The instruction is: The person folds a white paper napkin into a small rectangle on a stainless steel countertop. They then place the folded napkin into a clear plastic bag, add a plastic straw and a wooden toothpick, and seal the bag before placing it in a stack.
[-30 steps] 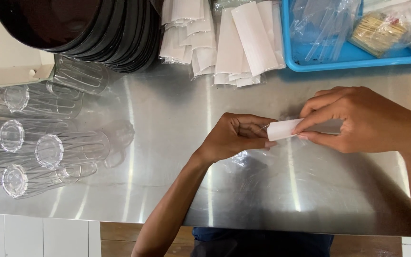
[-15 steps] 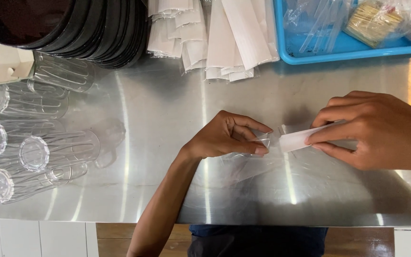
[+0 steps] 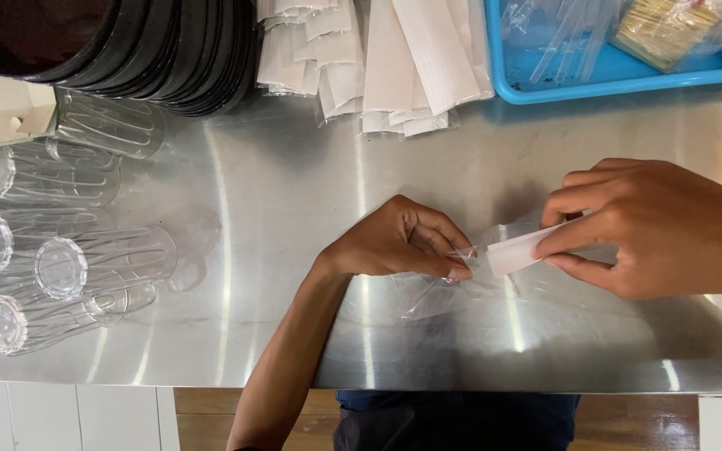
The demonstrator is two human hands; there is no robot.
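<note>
The left hand (image 3: 399, 242) rests on the steel table (image 3: 294, 209) near the middle of the scene, its fingers curled and its thumb and forefinger pinched on the mouth of a thin clear plastic sleeve (image 3: 444, 288) that lies flat and crumpled on the metal. The right hand (image 3: 653, 225) sits just to the right, its thumb and first fingers closed on a small folded white paper piece (image 3: 518, 250), whose left end points at the sleeve's opening and meets the left fingertips; whether the paper's tip is already inside the plastic I cannot tell. Both hands lie low over the near half of the table, close together, with the sleeve spreading below and between them. Farther off, at the far edge, a pile of white paper packets in clear wrap (image 3: 378, 58) lies fanned out, and to its right stands a blue tray (image 3: 545, 83) holding clear plastic sleeves and a bundle of pale sticks (image 3: 662, 29). At the far left a stack of black bowls (image 3: 127, 42) leans over, and below it, along the left side, several clear drinking glasses (image 3: 68, 259) lie on their sides in rows. At the near edge, the person's dark clothing shows under the table rim.
</note>
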